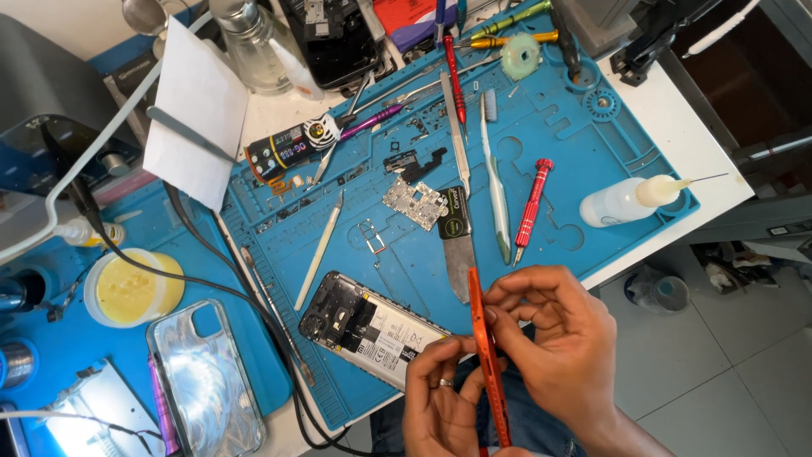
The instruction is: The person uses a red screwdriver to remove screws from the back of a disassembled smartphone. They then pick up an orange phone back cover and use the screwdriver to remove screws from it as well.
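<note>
Both hands work at the near edge of the blue mat, which overhangs the white table's front edge. Left hand and right hand together pinch a thin orange phone cover, seen edge-on and held roughly upright, over the person's lap. Left fingers close on its lower left side; right fingertips close on its upper part. The cover sits just off the mat's front edge, clear of it.

Just left of the hands: opened phone, back exposed, lying flat on the mat, close to the left thumb. Above the hands: metal blade tool, its tip near the cover's top end. Right of that: toothbrush, then red screwdriver, both flat and apart. Small circuit board lies mid-mat. Squeeze bottle lies at the mat's right edge. Clear phone case sits far left.

Open room: bare mat between screwdriver and bottle; floor to the right.
</note>
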